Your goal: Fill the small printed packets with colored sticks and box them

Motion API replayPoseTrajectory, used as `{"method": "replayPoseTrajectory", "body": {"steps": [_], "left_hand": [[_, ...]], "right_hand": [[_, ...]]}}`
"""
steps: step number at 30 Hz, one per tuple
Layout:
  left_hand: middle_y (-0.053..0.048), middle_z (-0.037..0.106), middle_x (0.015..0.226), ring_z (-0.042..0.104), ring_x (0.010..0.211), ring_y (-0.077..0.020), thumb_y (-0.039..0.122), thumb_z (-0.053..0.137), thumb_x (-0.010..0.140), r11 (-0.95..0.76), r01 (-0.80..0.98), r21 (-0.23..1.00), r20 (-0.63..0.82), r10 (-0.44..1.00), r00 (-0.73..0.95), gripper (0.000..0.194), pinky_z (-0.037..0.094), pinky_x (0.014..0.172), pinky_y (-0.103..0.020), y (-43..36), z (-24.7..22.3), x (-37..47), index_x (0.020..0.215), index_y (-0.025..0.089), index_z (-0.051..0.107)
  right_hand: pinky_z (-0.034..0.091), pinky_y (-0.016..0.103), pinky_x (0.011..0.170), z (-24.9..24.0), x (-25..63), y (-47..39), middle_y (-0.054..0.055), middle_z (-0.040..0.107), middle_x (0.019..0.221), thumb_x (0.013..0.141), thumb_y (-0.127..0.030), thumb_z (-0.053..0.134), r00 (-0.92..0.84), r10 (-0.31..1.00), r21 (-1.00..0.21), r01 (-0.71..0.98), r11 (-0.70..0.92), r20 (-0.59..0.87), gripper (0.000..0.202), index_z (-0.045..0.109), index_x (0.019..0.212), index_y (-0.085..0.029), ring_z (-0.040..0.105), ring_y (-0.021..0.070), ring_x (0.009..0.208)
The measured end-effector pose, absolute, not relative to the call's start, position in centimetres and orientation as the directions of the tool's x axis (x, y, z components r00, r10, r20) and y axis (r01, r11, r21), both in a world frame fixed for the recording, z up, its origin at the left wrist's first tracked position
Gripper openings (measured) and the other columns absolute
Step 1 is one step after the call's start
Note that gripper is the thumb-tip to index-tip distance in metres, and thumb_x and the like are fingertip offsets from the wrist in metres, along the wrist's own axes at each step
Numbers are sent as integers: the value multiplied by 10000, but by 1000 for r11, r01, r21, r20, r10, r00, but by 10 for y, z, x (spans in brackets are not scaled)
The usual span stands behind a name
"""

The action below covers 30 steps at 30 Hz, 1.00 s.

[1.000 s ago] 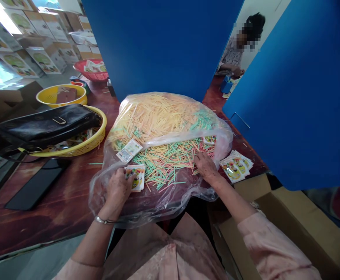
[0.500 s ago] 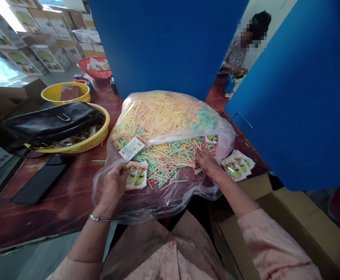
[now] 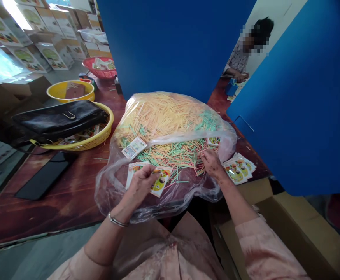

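Observation:
A large clear plastic bag [image 3: 111,194] lies open on the table, full of thin coloured sticks [image 3: 167,149] in yellow, green, orange and pink. My left hand [image 3: 141,182] is closed on a printed packet [image 3: 162,182] at the front of the bag's mouth. More packets [image 3: 131,171] lie partly hidden behind that hand. Over the right side of the loose sticks, my right hand [image 3: 212,163] has its fingers pinched together; what they hold is too small to make out. Another packet [image 3: 135,147] rests on the bag to the left.
Printed packets [image 3: 240,169] are stacked right of the bag. To the left are a black handbag [image 3: 62,118] on a yellow basket [image 3: 106,134] and a dark phone [image 3: 41,177]. Blue panels [image 3: 172,46] stand behind and to the right. Another person [image 3: 237,58] shows between them.
My left hand has moved right, drawing a packet away from the others at the front. My right hand has risen slightly from the sticks with its fingers closed.

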<state>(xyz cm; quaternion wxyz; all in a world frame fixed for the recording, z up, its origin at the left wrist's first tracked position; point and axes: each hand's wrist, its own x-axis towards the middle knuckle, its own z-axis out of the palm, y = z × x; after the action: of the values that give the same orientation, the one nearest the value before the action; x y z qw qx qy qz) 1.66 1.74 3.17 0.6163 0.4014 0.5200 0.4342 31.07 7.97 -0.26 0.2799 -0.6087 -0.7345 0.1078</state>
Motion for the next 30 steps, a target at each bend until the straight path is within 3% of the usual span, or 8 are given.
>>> {"method": "replayPoseTrajectory", "body": {"steps": [3, 5, 9, 13, 18, 22, 26, 30], "left_hand": [[58, 517, 565, 450, 480, -58, 305, 653, 676, 239, -34, 970, -236, 968, 81, 193, 345, 450, -171, 13, 29, 35, 675, 162, 524], [64, 506, 571, 436, 488, -59, 316, 638, 689, 210, -17, 978, -208, 975, 76, 189, 337, 457, -172, 11, 28, 42, 695, 171, 516], [63, 499, 583, 419, 518, -66, 335, 597, 727, 162, 90, 983, -168, 984, 65, 192, 334, 482, -176, 10, 27, 49, 672, 177, 505], [61, 439, 546, 376, 526, -71, 320, 508, 794, 60, 281, 958, -82, 994, 66, 228, 315, 506, -182, 10, 27, 51, 615, 178, 499], [61, 428, 560, 357, 533, -72, 312, 492, 803, 26, 323, 946, -63, 992, 106, 224, 304, 513, -186, 8, 24, 52, 621, 181, 486], [65, 425, 548, 353, 520, -69, 310, 538, 765, 99, 248, 964, -132, 984, 119, 216, 293, 488, -187, 8, 19, 55, 605, 175, 482], [67, 424, 546, 337, 500, -60, 324, 581, 732, 173, 123, 977, -188, 975, 120, 226, 288, 471, -187, 9, 17, 58, 598, 167, 489], [65, 431, 538, 351, 493, -54, 309, 622, 699, 210, -5, 978, -208, 972, 111, 229, 299, 467, -182, 8, 21, 60, 578, 158, 499]], "right_hand": [[447, 332, 736, -2, 296, 71, 49, 634, 832, 874, -372, 408, 30, 982, -827, 544, 142, 188, 260, 580, 842, -179, 562, 173, 771], [471, 308, 669, -2, 284, 67, 20, 630, 764, 836, -422, 477, 103, 992, -961, 272, 49, 80, 254, 568, 822, -186, 574, 148, 670], [505, 290, 594, 4, 265, 64, -21, 601, 681, 696, -426, 659, 62, 988, -983, -121, -136, -144, 285, 570, 834, -193, 581, 123, 567], [525, 316, 691, 15, 249, 62, -17, 616, 726, 657, -367, 701, -2, 985, -962, -213, -169, -173, 248, 578, 783, -193, 627, 139, 649], [509, 377, 801, 35, 226, 51, -26, 611, 772, 785, -345, 598, 54, 993, -946, -303, 113, 102, 135, 545, 836, -232, 652, 174, 805], [494, 391, 839, 46, 215, 42, 13, 638, 854, 830, -391, 547, -79, 979, -960, -226, 167, 189, 163, 577, 824, -231, 638, 197, 908], [488, 391, 847, 43, 209, 37, 34, 651, 933, 838, -426, 530, -203, 969, -979, -173, 108, 143, 211, 612, 838, -232, 620, 215, 979], [475, 391, 865, 32, 204, 31, 41, 669, 995, 827, -421, 545, -206, 973, -986, -152, 69, 100, 213, 626, 918, -245, 593, 219, 1035]]}}
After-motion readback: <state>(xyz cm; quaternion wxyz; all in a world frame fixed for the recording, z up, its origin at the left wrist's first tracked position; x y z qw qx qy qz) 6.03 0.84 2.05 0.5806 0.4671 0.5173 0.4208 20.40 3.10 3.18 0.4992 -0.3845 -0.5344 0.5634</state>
